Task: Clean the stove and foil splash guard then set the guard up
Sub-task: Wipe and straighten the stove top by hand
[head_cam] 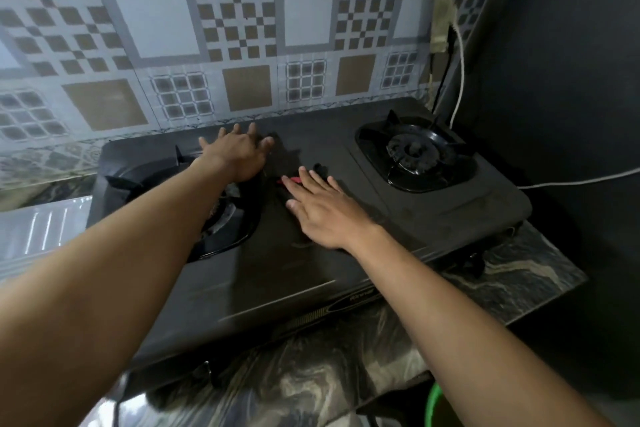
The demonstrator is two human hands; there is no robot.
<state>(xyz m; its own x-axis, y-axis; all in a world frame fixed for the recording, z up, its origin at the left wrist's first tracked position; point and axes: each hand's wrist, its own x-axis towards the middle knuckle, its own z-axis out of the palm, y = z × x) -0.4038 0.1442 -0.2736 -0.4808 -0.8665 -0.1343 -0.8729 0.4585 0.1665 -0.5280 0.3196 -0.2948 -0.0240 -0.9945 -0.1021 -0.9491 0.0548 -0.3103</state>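
Note:
The black two-burner gas stove (346, 274) sits on a marbled counter. Behind it stands a shiny panel with a checked tile pattern (242, 45), creased in vertical folds; it looks like the foil splash guard. My left hand (239, 154) reaches over the left burner (221, 218) with its fingers spread, near the stove's back edge and the panel's foot. My right hand (322, 208) lies flat on the stove's middle with straight fingers. Its fingertips are at a small red thing (290, 180) and a dark lump (319, 167) that I cannot identify.
The right burner (415, 152) stands uncovered. A white cable (460, 80) hangs down the back right corner and runs along a dark wall (554, 80). A white ridged surface (45, 229) lies left of the stove. A green rim (433, 402) shows below the counter edge.

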